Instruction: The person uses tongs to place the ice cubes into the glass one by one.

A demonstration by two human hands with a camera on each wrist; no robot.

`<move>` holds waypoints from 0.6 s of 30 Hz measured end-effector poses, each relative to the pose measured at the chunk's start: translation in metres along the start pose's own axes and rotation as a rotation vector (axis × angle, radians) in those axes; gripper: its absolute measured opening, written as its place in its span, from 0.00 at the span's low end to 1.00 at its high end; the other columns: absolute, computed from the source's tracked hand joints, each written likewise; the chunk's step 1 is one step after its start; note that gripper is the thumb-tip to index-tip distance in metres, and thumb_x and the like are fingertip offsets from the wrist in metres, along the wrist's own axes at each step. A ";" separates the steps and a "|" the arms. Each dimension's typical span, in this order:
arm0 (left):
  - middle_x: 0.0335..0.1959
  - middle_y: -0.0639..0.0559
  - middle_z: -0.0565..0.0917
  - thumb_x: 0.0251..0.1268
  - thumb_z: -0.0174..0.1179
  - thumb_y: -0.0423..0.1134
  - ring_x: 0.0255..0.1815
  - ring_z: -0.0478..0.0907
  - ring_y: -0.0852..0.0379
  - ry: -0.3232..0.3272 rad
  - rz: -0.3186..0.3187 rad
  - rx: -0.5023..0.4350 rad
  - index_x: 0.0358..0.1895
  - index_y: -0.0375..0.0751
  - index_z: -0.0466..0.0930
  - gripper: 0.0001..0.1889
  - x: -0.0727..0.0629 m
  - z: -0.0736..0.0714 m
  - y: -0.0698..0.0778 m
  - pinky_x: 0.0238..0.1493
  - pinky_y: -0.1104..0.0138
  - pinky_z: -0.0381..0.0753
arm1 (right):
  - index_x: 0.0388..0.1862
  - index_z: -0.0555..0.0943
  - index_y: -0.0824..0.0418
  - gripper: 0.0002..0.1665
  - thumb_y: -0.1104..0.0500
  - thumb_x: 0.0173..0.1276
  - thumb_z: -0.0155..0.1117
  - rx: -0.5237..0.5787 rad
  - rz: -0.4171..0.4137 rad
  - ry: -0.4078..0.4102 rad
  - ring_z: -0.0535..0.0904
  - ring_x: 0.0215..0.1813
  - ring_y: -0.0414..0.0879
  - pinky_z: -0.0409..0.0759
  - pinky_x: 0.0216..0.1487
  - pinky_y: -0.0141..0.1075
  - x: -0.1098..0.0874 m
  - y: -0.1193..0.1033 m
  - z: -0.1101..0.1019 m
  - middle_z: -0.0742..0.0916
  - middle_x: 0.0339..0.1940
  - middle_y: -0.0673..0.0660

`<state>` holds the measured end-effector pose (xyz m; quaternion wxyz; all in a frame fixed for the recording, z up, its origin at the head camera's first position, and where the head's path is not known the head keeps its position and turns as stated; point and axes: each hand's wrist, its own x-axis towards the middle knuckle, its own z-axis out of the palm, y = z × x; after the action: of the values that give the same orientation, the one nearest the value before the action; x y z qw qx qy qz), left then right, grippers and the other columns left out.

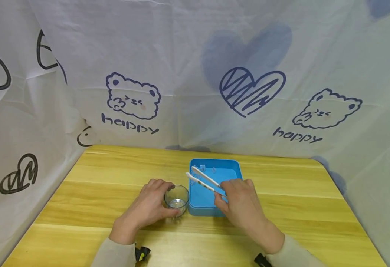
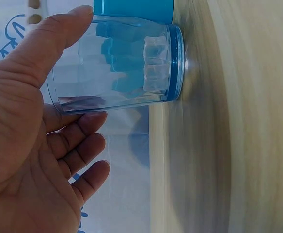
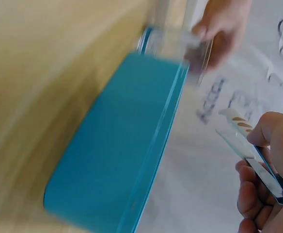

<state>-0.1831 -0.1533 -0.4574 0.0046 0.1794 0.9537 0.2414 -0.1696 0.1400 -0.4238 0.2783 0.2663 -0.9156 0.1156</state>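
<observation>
Blue plastic for the tray (image 1: 205,211), open-topped and set on the yellow wood-grain table (image 1: 298,218). Inside the tray, mostly toward its far left corner, several small clear cubes (image 1: 202,167). Just left of the tray, upright on the table, a clear glass (image 1: 177,200), with transparent pieces (image 2: 155,63) at its bottom. Around the glass, on the side away from the tray, the left hand (image 1: 153,202): thumb on the near side, forefinger round the far side, remaining fingers half bent. Over the tray's near right part, the right hand (image 1: 241,200), pinching white tongs (image 1: 201,183) with brown marks between thumb and fingers. Tong tips slightly parted, raised above the tray near its left edge. Behind the tray, a pale cloth (image 1: 181,55) with a striped heart (image 1: 252,91) and bear drawings (image 1: 133,98), each above the word "happy". Nearer than the tray, light sleeves (image 1: 114,254) and black fittings (image 1: 142,254) at both wrists, only partly in view.
</observation>
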 end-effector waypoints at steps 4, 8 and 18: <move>0.63 0.47 0.82 0.50 0.81 0.62 0.67 0.73 0.44 0.001 -0.008 -0.003 0.68 0.42 0.79 0.44 0.000 0.000 0.001 0.72 0.46 0.71 | 0.30 0.82 0.61 0.13 0.55 0.63 0.77 -0.062 0.104 -0.019 0.76 0.28 0.50 0.64 0.36 0.43 0.007 0.022 0.004 0.81 0.23 0.52; 0.63 0.47 0.82 0.49 0.81 0.62 0.67 0.73 0.45 0.000 -0.018 -0.014 0.68 0.42 0.79 0.44 0.000 0.001 0.000 0.73 0.47 0.70 | 0.27 0.79 0.61 0.17 0.54 0.64 0.76 -0.149 0.149 -0.066 0.74 0.28 0.51 0.65 0.36 0.46 0.011 0.040 0.014 0.77 0.22 0.54; 0.64 0.48 0.81 0.49 0.81 0.62 0.68 0.72 0.45 0.000 -0.023 -0.020 0.68 0.42 0.79 0.45 0.000 0.001 0.000 0.74 0.47 0.70 | 0.26 0.78 0.61 0.17 0.54 0.66 0.74 -0.145 0.206 -0.139 0.75 0.30 0.52 0.66 0.36 0.46 0.016 0.048 0.026 0.77 0.23 0.54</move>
<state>-0.1834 -0.1529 -0.4584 0.0090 0.1685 0.9532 0.2509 -0.2193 0.1634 -0.4391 0.2195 0.1575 -0.9611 0.0583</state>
